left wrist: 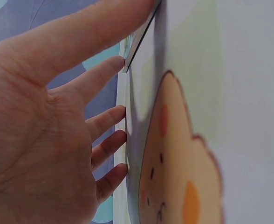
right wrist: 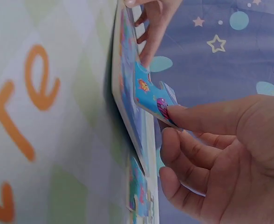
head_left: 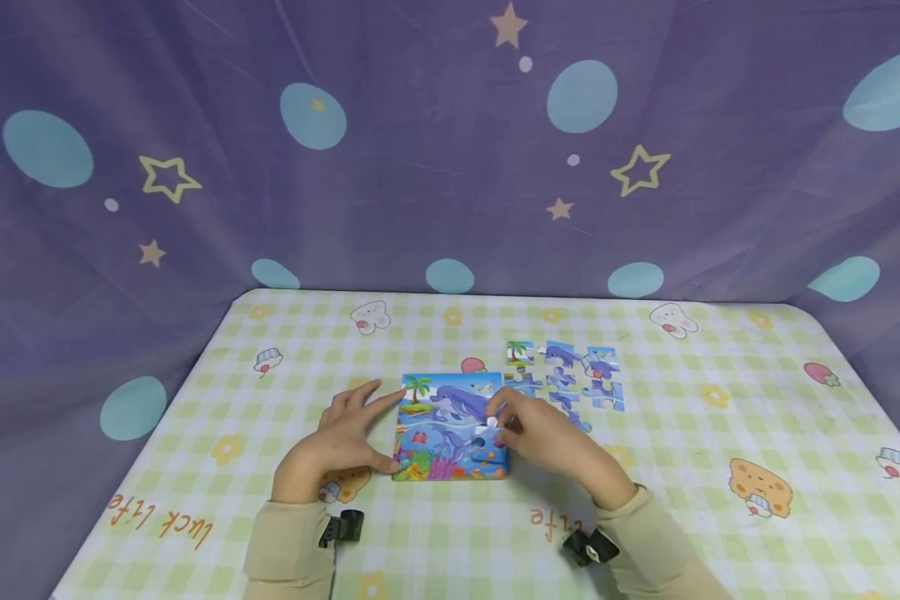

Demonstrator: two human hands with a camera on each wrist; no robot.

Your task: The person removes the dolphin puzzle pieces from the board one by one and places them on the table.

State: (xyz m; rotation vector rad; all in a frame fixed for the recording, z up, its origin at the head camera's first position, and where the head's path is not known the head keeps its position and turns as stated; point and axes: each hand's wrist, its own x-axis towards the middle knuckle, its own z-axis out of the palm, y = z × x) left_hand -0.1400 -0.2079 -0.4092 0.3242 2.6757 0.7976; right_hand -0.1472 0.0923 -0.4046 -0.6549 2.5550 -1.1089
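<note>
A dolphin jigsaw puzzle (head_left: 446, 417) in a flat tray lies in the middle of the table. My right hand (head_left: 547, 437) pinches a blue puzzle piece (right wrist: 148, 95) between thumb and fingers; in the right wrist view the piece is tilted over the picture's right side. With fingers spread, my left hand (head_left: 345, 437) rests beside the puzzle, the thumb and index fingertip at its left edge. The left wrist view shows the palm and spread fingers (left wrist: 106, 151), with just a corner of the tray.
Several loose dolphin puzzle pieces (head_left: 562, 379) lie on the table behind and right of the puzzle, partly hidden by the right hand. A checked cloth with printed cartoons covers the table (head_left: 720, 450). A purple patterned curtain (head_left: 450, 167) hangs behind it.
</note>
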